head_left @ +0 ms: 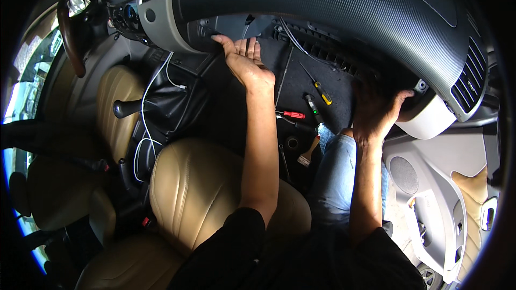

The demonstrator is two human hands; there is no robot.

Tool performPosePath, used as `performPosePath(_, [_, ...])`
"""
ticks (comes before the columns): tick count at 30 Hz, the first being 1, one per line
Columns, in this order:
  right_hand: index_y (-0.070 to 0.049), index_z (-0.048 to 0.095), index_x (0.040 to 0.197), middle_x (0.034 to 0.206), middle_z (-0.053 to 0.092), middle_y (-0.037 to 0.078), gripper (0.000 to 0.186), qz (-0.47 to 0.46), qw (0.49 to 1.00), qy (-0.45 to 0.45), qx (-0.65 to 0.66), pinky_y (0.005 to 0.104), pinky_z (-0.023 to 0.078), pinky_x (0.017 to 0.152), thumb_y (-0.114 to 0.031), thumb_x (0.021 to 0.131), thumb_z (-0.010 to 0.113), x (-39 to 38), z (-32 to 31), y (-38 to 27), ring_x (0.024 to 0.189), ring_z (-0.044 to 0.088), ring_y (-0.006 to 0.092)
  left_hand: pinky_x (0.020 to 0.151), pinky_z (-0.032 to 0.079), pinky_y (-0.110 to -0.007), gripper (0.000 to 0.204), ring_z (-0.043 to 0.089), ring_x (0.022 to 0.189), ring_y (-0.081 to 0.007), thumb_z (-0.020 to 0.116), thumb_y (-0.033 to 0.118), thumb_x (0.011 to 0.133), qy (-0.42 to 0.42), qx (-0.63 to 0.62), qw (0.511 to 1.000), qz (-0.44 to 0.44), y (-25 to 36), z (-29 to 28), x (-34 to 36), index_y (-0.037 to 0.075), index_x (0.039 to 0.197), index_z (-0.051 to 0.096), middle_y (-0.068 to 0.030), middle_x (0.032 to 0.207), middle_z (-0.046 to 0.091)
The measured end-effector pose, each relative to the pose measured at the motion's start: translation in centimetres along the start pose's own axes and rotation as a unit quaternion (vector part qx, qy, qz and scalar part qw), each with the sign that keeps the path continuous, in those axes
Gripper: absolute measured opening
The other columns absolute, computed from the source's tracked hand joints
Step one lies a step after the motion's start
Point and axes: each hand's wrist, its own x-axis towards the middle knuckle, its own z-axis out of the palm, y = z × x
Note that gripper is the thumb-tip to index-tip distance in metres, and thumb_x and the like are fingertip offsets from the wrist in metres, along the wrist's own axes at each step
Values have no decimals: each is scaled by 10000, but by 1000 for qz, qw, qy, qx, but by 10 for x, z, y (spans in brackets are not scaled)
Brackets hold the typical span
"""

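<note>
My left hand (249, 67) reaches under the dashboard (322, 5) with its palm up. Its fingers are stretched out, the thumb near the lower edge of the centre trim (161, 16), and nothing lies in the palm. Farther right, my right hand (374, 113) is raised to the dashboard's underside, the thumb spread toward a light grey end panel (430, 121). Deep shadow covers its other fingers, which look extended. Between the hands, a white cable (293, 37) hangs by a ribbed black part (322, 56) in the opening.
On the footwell floor lie a yellow-handled screwdriver (322, 92), a red-handled tool (294, 114), a dark tool with a green light (313, 108), a paintbrush (308, 153) and a dark ring (292, 143). A gear lever (125, 109), tan seat (188, 188) and open door (430, 204) surround me.
</note>
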Motion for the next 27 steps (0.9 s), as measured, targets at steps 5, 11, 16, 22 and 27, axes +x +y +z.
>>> performPosePath(5, [-114, 310, 1519, 1537, 342, 174, 916, -17, 999, 18, -32, 589, 142, 1195, -772, 891, 419, -8, 4, -5, 1416, 330, 383, 1078, 434, -443, 1069, 581, 1143, -380, 610, 718, 834, -17, 17, 1000, -2, 10, -4, 3, -190, 1325, 332, -219, 1194, 508])
performPosePath(11, [-149, 173, 1578, 1620, 199, 174, 992, -23, 999, 6, -42, 608, 159, 1184, -819, 870, 360, -4, 16, -9, 1471, 243, 395, 1123, 375, -480, 1110, 460, 1319, -428, 607, 700, 842, -90, 35, 995, -38, 15, -16, 15, -229, 1332, 250, -329, 1402, 389])
performPosePath(16, [-190, 245, 1557, 1598, 270, 137, 928, -30, 997, -64, 1, 648, 160, 1162, -819, 880, 338, 11, 13, 1, 1444, 298, 379, 1194, 229, -519, 1180, 271, 1448, -439, 574, 700, 860, -140, 13, 989, -51, 10, -17, 17, -189, 1461, 82, -329, 1550, 207])
performPosePath(22, [-97, 269, 1541, 1519, 406, 190, 953, 20, 996, -69, -48, 616, 246, 1123, -788, 894, 378, 9, -18, 5, 1348, 442, 383, 1110, 343, -444, 979, 521, 1226, -318, 589, 726, 854, -74, -22, 996, -54, 0, -13, 17, -108, 1328, 394, -205, 1326, 499])
performPosePath(27, [50, 520, 1338, 1331, 593, 213, 743, 157, 961, -6, -226, 399, 434, 1023, -594, 968, 516, -12, -80, 40, 1195, 587, 333, 1012, 411, -376, 800, 592, 1087, -240, 430, 685, 956, -23, 12, 999, 27, -32, -19, 28, -45, 1272, 508, -151, 1194, 607])
